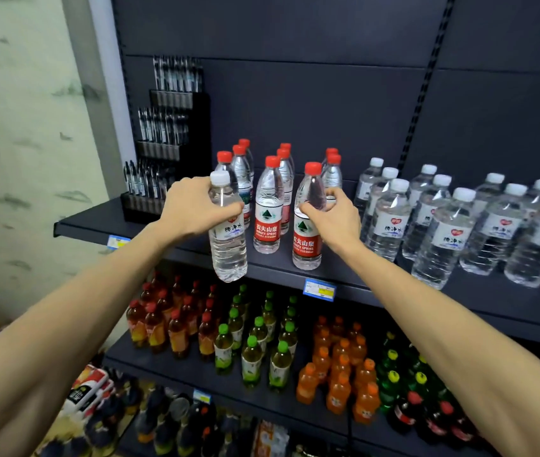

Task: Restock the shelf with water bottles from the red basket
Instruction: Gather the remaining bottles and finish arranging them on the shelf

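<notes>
My left hand (192, 206) grips a clear white-capped water bottle (227, 245) by its shoulder, holding it in the air just in front of the dark shelf (459, 291). My right hand (334, 216) is closed around the upper body of a red-capped, red-labelled water bottle (308, 225) that stands at the shelf's front edge. Behind it stand several more red-capped bottles (268, 206) in rows. To the right, several white-capped bottles (443, 232) of the same kind as the held one stand in rows. The red basket is out of view.
A black tiered pen display (169, 140) stands at the shelf's left end. Blue price tags (319, 289) hang on the shelf edge. The shelf below holds rows of tea, green-capped and orange drink bottles (337, 367). A pale wall is at the left.
</notes>
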Demonstrator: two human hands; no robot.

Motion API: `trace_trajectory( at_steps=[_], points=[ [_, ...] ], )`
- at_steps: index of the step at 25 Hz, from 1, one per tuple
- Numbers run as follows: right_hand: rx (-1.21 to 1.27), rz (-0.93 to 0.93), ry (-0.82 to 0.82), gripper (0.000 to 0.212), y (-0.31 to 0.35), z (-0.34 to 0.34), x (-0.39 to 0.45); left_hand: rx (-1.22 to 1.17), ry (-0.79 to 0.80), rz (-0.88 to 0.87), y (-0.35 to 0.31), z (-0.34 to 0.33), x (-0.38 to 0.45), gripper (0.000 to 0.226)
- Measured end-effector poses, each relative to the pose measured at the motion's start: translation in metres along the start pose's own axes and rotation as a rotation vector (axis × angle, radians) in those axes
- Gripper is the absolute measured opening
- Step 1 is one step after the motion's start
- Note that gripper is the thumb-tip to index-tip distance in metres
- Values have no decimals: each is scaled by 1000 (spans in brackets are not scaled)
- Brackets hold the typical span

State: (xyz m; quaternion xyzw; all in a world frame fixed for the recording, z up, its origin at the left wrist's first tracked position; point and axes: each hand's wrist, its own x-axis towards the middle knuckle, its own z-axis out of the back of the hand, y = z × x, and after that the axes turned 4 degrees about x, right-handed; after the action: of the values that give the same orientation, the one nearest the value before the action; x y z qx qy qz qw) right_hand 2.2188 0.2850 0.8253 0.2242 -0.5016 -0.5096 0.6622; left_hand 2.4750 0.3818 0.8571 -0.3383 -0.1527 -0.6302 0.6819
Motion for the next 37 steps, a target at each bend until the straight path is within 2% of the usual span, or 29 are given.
trace_trajectory(
  at_steps=[4, 14, 16, 18, 20, 21, 23, 24, 26, 29, 31, 34, 37],
  points=[
    [54, -45, -40, 48, -18, 5, 9, -20, -7, -31, -12, -10, 6, 48],
    [-42, -18, -21, 46, -31, 15, 23, -49, -58, -48, -19, -23, 12, 61],
    [-64, -31, 14, 48, -30, 19, 23, -79, -66, -38, -20, -24, 12, 67],
    [-101, -50, 71, 62, -27, 20, 22, -111, -67, -21, -21, -23, 14, 69],
    [-102, -25, -4, 90, -23, 19, 16, -143, -64, -7, -24, -23, 15, 67],
    [-90, 24, -101, 95, -20, 18, 9, -167, -65, 3, -26, -22, 15, 67],
    [-48, 208, -272, 80, -13, 15, -11, -232, -57, 29, -28, -23, 15, 66],
    [-29, 302, -282, 69, -10, 11, -19, -264, -50, 48, -29, -24, 14, 65],
    [31, 363, -114, 60, -6, 0, -33, -335, -40, 87, -30, -25, 13, 61],
    [138, 195, 317, 88, -6, -19, -49, -436, -33, 128, -39, -29, 5, 59],
    [137, 136, 465, 96, -8, -31, -53, -491, -20, 144, -46, -32, -1, 57],
    [144, 117, 448, 75, -13, -40, -57, -587, 61, 151, -49, -38, -8, 59],
    [159, 87, 344, 72, -23, -33, -63, -786, 140, 212, -49, -53, -14, 56]
  ],
)
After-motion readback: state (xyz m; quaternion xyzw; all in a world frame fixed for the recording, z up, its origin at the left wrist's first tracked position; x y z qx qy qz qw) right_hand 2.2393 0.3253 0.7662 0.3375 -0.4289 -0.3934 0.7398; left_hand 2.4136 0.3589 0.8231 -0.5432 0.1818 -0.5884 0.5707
